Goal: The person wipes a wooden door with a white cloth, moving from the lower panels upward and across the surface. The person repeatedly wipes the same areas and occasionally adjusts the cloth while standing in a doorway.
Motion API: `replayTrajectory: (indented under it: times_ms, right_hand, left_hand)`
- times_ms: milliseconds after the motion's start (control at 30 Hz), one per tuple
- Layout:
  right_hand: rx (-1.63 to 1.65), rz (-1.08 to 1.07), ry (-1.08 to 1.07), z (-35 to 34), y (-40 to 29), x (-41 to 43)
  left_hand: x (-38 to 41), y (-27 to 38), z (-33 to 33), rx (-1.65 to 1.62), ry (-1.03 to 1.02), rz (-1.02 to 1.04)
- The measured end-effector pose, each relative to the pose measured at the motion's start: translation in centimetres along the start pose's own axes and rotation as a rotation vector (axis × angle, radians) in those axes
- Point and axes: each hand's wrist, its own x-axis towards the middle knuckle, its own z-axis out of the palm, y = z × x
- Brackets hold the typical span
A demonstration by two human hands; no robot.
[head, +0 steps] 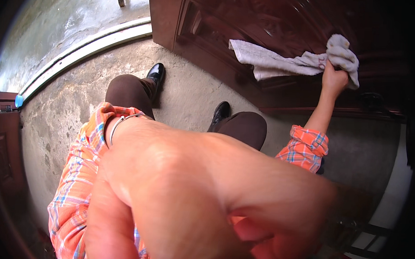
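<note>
A light terry towel (282,62) is bunched in my right hand (334,77), against the panel of a dark red door (232,14); its loose end trails left across the door. Very close to the camera, my left hand (192,183) fills the lower middle of the view, partly blurred. Its fingers are bent and apart at the bottom, and I see nothing in them, though the palm side is hidden. A metal bangle (115,129) circles the left wrist, beside a rolled plaid sleeve (77,166).
Below are my black shoes (156,73) on a concrete floor (184,94). A pale door sill (94,40) runs across the upper left, with wet-looking ground beyond. Another dark red door leaf (3,143) stands at far left, with a light blue cap-like object (19,101). A black door handle (371,98) is at right.
</note>
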Motion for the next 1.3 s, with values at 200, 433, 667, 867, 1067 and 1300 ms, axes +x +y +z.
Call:
replayTrajectory:
  times_ms: [200,433,667,867,1067,1300]
  right_hand:
    - [0.037,-0.347,-0.152,2.9,-7.0,-0.3]
    - [-0.051,0.027,-0.096,-0.2,-4.2,0.6]
    - [0.029,-0.402,-0.154,4.5,-9.6,-2.3]
    - [-0.229,-0.318,-0.167,4.2,-8.5,-1.5]
    - [-0.081,-0.446,0.102,2.8,-4.8,0.4]
    - [-0.213,-0.753,0.060,6.9,-11.6,-0.9]
  left_hand:
    - [-1.3,0.5,0.4,-0.024,0.035,0.006]
    - [-2.3,1.2,-0.5,-0.012,0.080,0.035]
    - [-3.1,1.8,-1.3,-0.012,0.093,0.042]
    - [-3.1,1.9,-1.7,-0.014,0.116,0.041]
    - [-3.0,2.2,-2.3,-0.055,0.112,0.049]
    - [-3.1,1.9,-2.6,-0.054,0.107,0.020]
